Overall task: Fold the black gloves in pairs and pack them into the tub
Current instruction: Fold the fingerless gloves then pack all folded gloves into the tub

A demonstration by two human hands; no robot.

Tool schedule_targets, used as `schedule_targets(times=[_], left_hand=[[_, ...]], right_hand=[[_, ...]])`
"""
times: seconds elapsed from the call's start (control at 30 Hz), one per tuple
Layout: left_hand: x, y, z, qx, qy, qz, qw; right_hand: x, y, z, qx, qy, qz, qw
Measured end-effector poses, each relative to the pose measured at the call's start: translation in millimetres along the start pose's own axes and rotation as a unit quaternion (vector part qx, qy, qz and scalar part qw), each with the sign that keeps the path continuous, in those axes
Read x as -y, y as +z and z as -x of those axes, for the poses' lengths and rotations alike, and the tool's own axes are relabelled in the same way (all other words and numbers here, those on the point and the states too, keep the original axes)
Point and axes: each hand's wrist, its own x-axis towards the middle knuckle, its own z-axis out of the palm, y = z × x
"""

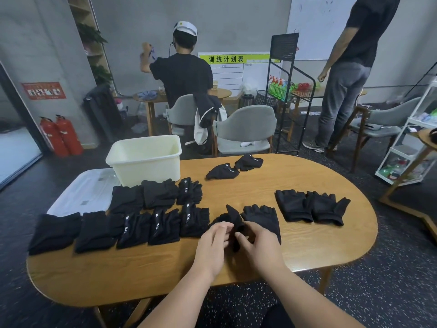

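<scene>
Both hands meet over the near middle of the wooden table [142,268]. The left hand [214,240] and the right hand [256,242] have their fingers curled onto one black glove, the held glove [233,221], which stands bunched up between them. A second glove, its mate [262,217], lies flat, touching the right hand on its far side.

To the left of the left hand sit eight folded bundles [164,229] in two rows: five in the nearer row and three in the row beyond. Four of them show a small white tag and the white print "5.11"; the others show no writing.

To the right of the right hand, two flat gloves [293,204] lie side by side, touching. Beyond the hands, two more loose gloves [222,171] lie crumpled, each with a white mark too small to read.

The cream tub [144,157] stands far beyond the left hand, just behind the bundles, with one clear lid [82,192] beside it.

Past the table stand two people. A board [225,59] on the far wall is headed "训练计划表". Two red fire extinguishers [60,136] stand far left under a red sign whose words are blurred.
</scene>
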Motion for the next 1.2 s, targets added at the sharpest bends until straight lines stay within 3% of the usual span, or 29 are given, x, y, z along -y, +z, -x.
schedule_targets(times=[0.2,0.37,0.53,0.63,0.73,0.8,0.87,0.93,1.1,1.2], left_hand=[[0,1,2,0.0,0.039,-0.024,0.999],[-5,3,9,-0.077,0.128,-0.138,0.979],[8,3,1,-0.015,0.121,-0.252,0.96],[13,6,-1,0.041,0.135,-0.355,0.924],[14,12,1,0.082,0.152,-0.422,0.89],[16,17,3,0.106,0.159,-0.463,0.866],[19,19,5,0.131,0.158,-0.497,0.843],[22,20,6,0.147,0.161,-0.522,0.825],[22,21,3,0.168,0.181,-0.579,0.777],[22,24,1,0.171,0.192,-0.6,0.758]], right_hand=[[4,-17,-12,-0.013,0.005,-0.068,0.998],[16,-55,-26,-0.054,0.028,-0.121,0.991],[21,-104,-42,-0.124,0.029,-0.18,0.975],[16,-121,-41,-0.17,-0.001,-0.122,0.978],[3,-117,-31,-0.178,-0.071,0.004,0.981],[-17,-100,-28,-0.118,-0.124,0.144,0.975],[-42,-74,-25,0.0,-0.133,0.247,0.96],[-63,-53,-20,0.045,-0.137,0.255,0.956],[-77,-41,-20,-0.017,-0.125,0.225,0.966],[-79,-40,-27,0.016,-0.119,0.208,0.971]])
